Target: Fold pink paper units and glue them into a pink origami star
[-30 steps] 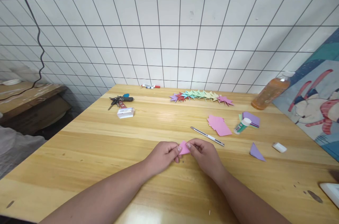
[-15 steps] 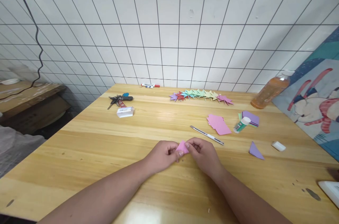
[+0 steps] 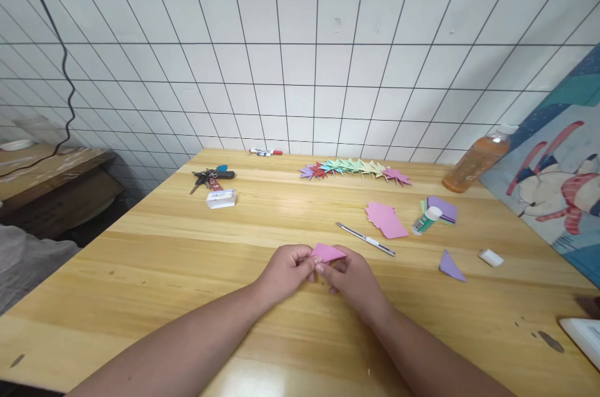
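A small folded piece of pink paper (image 3: 328, 252) is pinched between my two hands, low over the front middle of the table. My left hand (image 3: 289, 270) grips its left corner, thumb on top. My right hand (image 3: 355, 278) holds the lower right edge between thumb and fingers, and the paper's pointed end reaches over those fingers. Beyond the right hand lies a silver utility knife (image 3: 365, 239). Past it is a stack of pink paper squares (image 3: 387, 220). Part of the paper's lower edge is hidden by my thumbs.
Right side: glue stick (image 3: 427, 221), coloured paper stack (image 3: 443, 209), folded purple triangle (image 3: 452, 266), eraser (image 3: 491, 257), drink bottle (image 3: 478, 159). Along the back: folded paper stars (image 3: 354, 167) and a marker (image 3: 265, 152). Left: keys (image 3: 212, 177) and a small white box (image 3: 221, 199).
The pink paper has turned, its point now facing right. My right hand has shifted slightly down, its thumb moving to the paper's lower edge near the left thumb.
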`<state>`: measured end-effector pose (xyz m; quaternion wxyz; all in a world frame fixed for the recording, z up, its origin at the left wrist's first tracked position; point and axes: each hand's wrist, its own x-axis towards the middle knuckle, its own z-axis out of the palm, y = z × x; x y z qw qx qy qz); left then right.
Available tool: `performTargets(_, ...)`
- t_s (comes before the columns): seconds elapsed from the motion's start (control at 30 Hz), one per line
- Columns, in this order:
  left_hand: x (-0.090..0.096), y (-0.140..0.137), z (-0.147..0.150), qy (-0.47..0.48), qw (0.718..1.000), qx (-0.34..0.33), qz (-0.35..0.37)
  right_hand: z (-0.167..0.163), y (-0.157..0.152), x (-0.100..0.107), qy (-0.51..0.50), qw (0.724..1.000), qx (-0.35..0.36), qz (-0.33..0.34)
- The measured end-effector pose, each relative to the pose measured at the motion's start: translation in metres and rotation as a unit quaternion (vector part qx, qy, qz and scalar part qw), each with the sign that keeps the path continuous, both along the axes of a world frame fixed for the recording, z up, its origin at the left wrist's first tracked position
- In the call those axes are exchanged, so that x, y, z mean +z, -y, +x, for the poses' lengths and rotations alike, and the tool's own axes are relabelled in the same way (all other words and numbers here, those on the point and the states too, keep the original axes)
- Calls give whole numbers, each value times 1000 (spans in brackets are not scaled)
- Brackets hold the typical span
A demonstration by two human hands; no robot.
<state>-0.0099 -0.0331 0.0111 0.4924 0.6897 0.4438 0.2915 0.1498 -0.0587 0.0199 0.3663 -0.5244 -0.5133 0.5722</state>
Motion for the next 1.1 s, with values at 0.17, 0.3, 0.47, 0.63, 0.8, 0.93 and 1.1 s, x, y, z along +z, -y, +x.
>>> performTargets(0.17, -2, -2, -1, -11, 1000, 5, 19, 0, -2, 1, -30, 999, -40, -18)
performTargets(0.3, -2, -3, -2, -25, 999, 7, 44, 3, -3, 3, -49, 997, -52, -37)
performTargets(0.47, 0, -5, -5, -60, 995, 10, 80, 6, -6, 2, -74, 992, -87, -54)
performTargets(0.63, 1, -9, -9, -81, 993, 17, 84, 12, -7, 0, -111, 984, -127, -59)
performTargets(0.8, 0, -12, -12, -67, 994, 33, 75, 26, -10, 0, -159, 974, -151, -57)
performTargets(0.93, 1, -15, -14, -30, 997, 62, 47, 36, -13, 3, -150, 969, -193, -42)
performTargets(1.1, 0, -11, -8, -5, 998, 37, 41, 18, -7, 5, -72, 992, -93, -36)
